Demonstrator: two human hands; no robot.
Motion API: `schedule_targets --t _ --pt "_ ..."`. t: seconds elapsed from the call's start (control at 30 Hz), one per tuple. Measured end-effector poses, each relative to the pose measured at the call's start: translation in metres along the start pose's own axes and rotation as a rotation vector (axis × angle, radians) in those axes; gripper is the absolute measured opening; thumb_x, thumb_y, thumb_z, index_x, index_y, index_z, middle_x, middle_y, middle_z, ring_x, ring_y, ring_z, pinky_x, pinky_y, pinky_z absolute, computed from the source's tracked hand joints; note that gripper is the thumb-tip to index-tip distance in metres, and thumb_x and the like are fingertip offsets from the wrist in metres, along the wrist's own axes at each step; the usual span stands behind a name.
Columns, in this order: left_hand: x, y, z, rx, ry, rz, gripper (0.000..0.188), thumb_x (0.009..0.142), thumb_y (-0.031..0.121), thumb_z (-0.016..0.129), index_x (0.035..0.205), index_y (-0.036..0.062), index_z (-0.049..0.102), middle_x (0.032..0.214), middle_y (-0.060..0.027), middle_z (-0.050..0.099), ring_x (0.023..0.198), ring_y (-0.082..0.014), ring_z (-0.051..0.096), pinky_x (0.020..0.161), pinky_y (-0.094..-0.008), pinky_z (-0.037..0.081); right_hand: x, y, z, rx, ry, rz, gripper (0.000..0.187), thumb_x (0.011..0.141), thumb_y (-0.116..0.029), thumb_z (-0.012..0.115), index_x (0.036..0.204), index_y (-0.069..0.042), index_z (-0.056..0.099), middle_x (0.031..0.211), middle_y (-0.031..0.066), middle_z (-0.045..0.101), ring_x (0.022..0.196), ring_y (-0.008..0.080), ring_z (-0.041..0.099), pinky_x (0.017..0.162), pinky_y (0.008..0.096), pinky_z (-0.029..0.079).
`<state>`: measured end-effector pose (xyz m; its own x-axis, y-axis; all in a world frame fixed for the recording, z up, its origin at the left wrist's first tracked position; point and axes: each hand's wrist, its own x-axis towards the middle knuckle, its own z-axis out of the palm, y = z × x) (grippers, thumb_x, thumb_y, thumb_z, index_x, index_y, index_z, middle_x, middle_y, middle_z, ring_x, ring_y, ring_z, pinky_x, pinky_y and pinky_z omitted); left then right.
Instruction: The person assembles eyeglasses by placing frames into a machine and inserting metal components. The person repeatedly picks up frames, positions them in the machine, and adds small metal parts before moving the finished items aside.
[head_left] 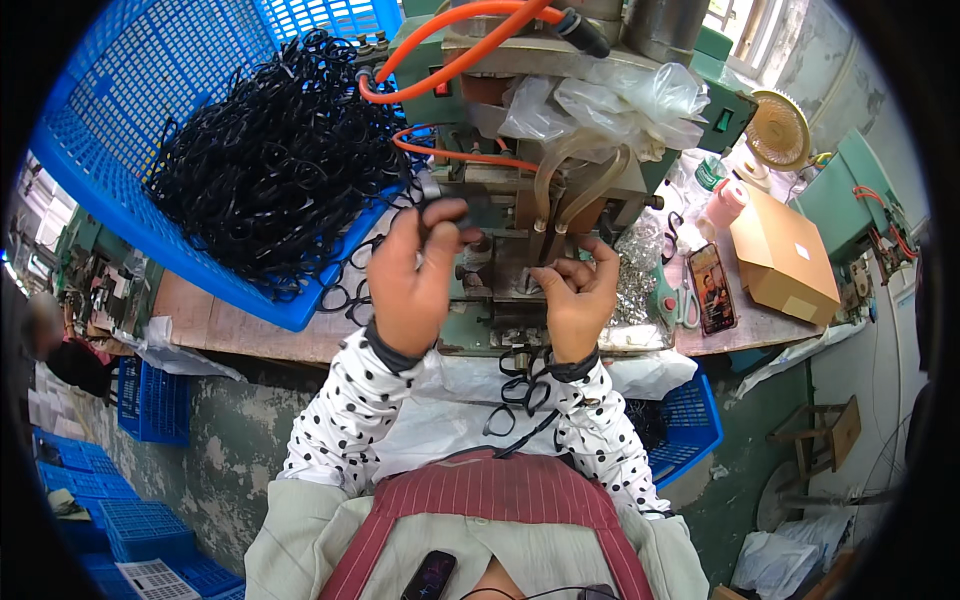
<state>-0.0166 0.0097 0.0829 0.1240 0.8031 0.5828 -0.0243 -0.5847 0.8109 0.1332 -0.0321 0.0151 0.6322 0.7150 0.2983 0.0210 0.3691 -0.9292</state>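
Note:
My left hand (412, 272) is raised beside the left of a metal bench machine (500, 215), its blurred fingers bent toward the machine; whether they hold anything does not show. At the machine's low working spot, under two clear tubes (545, 195), my right hand (580, 300) has thumb and forefinger pinched together. What sits between those fingertips is too small to make out. Several black loop-shaped straps (522, 385) hang and lie on white sheeting below the machine. Close to my left hand, a blue plastic basket (300, 312) holds a large tangled heap of similar black loops (275, 170).
Orange hoses (450, 40) arch over the machine's top. Right of it are green-handled scissors (665, 300), a phone (711, 290), a cardboard box (785, 255) and a small fan (778, 130). Another blue basket (690, 430) stands below the table at right, and a wooden stool (830, 435) beyond.

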Motion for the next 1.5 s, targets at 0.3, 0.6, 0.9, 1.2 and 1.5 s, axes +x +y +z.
schedule_targets --t 0.3,0.6,0.9,1.2,1.5 --pt "-0.058 -0.049 0.026 0.201 -0.622 0.748 0.049 0.073 -0.002 0.059 0.122 0.0028 0.059 0.123 -0.0114 0.062 0.105 -0.0277 0.061 0.098 -0.0461 0.045 0.059 0.058 -0.11 -1.058 0.196 -0.339 0.038 0.078 -0.016 0.074 0.113 -0.009 0.062 0.089 0.0087 0.07 0.083 0.0238 0.065 0.072 0.0361 0.049" --pt "-0.053 -0.054 0.025 0.194 -0.661 0.738 0.043 0.079 -0.001 0.06 0.122 0.0032 0.059 0.125 -0.0112 0.061 0.106 -0.0269 0.061 0.096 -0.0448 0.047 0.039 0.059 -0.159 -1.489 -0.119 -0.054 0.019 0.081 -0.023 0.069 0.093 -0.009 0.068 0.091 0.0122 0.066 0.082 0.0332 0.065 0.071 0.0433 0.05" --pt "-0.06 -0.048 0.017 0.363 -0.546 0.78 0.038 0.084 0.013 0.063 0.122 0.0074 0.06 0.123 -0.0095 0.061 0.103 -0.0242 0.06 0.094 -0.0437 0.045 0.049 0.099 -0.167 -0.725 0.127 -0.071 0.015 0.082 -0.017 0.072 0.084 -0.003 0.067 0.076 0.0091 0.067 0.068 0.0207 0.064 0.064 0.0326 0.049" --pt "-0.039 -0.17 -0.07 1.278 0.046 -0.12 0.039 0.082 0.034 0.07 0.116 0.0159 0.062 0.102 -0.0116 0.056 0.094 -0.0343 0.054 0.074 -0.046 0.045 0.04 0.096 -0.162 -0.827 0.205 -0.172 0.011 0.085 -0.013 0.069 0.093 -0.006 0.069 0.081 0.0085 0.07 0.071 0.0215 0.067 0.067 0.0337 0.052" --pt "-0.051 -0.221 -0.081 1.097 0.002 -0.004 0.018 0.084 0.018 0.066 0.098 0.009 0.06 0.095 -0.0122 0.054 0.086 -0.0345 0.057 0.07 -0.0435 0.048 0.034 0.083 -0.152 -0.945 0.155 -0.269 0.012 0.086 -0.007 0.063 0.096 -0.009 0.069 0.088 0.0101 0.069 0.08 0.0267 0.066 0.072 0.0351 0.051"
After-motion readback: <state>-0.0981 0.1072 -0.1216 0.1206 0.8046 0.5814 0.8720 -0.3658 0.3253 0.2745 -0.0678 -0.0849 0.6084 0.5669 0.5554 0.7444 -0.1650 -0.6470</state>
